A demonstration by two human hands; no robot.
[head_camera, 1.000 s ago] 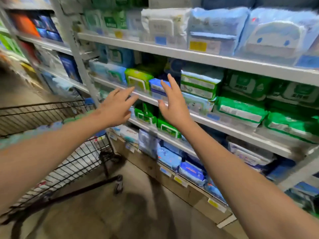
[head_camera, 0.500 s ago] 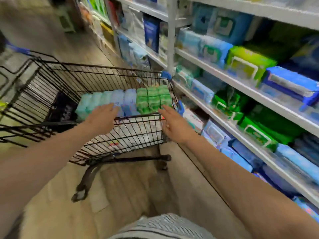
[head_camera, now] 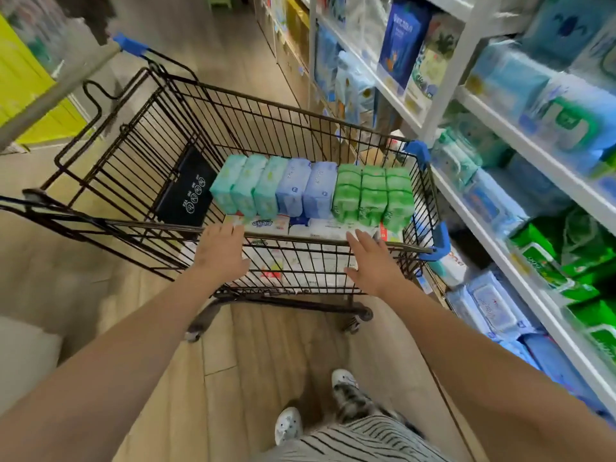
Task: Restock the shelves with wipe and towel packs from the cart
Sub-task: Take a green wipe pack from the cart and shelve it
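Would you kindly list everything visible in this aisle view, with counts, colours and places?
shopping cart: one, black wire, blue corner guards, mid-aisle
teal packs: three, teal, left end of the cart's upright row
pale blue packs: two, pale blue, middle of the row
green packs: three bundles, green, right end of the row
white packs: several, white, flat beneath the row
shelving: one unit, white, right of cart
shelved packs: many, blue and green, on shelving
shoes: two, white patterned, bottom
left hand: one, open, at cart's near rim
right hand: one, open, at cart's near rim
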